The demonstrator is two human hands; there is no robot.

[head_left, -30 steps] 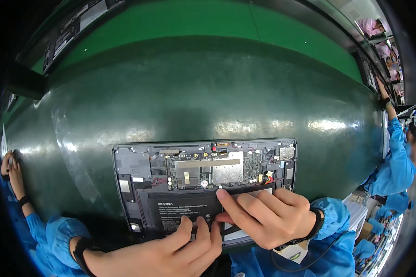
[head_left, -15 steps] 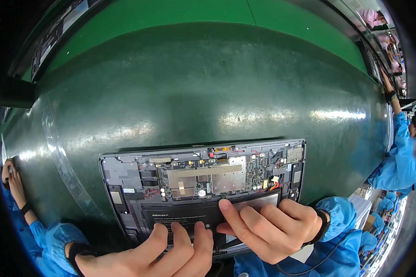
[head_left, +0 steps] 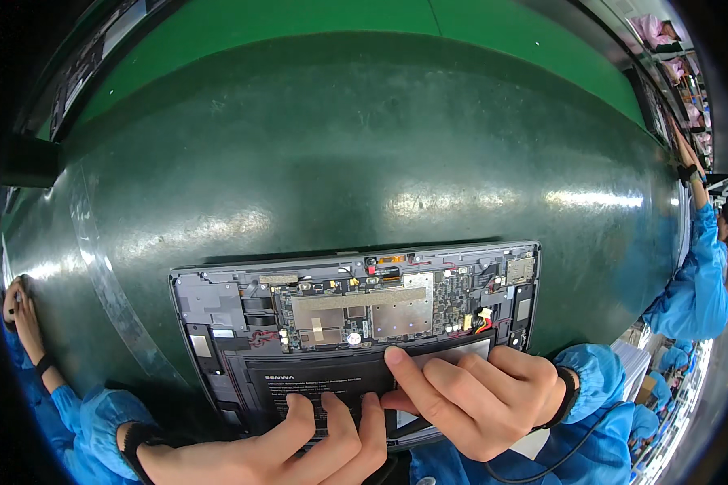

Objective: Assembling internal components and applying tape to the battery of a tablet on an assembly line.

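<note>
An opened laptop base [head_left: 210, 293] lies at the near middle, its inside facing up. The circuit board [head_left: 356, 311] runs across its far half, and a black battery [head_left: 299, 380] with a printed label fills the near half. My left hand [head_left: 323, 440] is open, with its spread, bent fingertips on the battery's face. My right hand [head_left: 477, 396] is closed over the battery's right part. Its index fingertip lies at the battery's far edge, the thumb just nearer, the other fingers curled. Whatever the right hand grips is hidden. A silvery panel [head_left: 465, 351] shows beyond its knuckles.
The laptop rests on a green work surface [head_left: 315, 162] with a strip of clear tape [head_left: 109, 279] at left. Red, yellow and black wires [head_left: 484, 322] rise at the board's right. Co-workers in blue sleeves are on both sides; one hand [head_left: 23, 311] shows at far left.
Both hands stay on the battery. My left hand has slid slightly right and nearer. The laptop has shifted very slightly, and the co-worker's arm at far right has moved a little.
</note>
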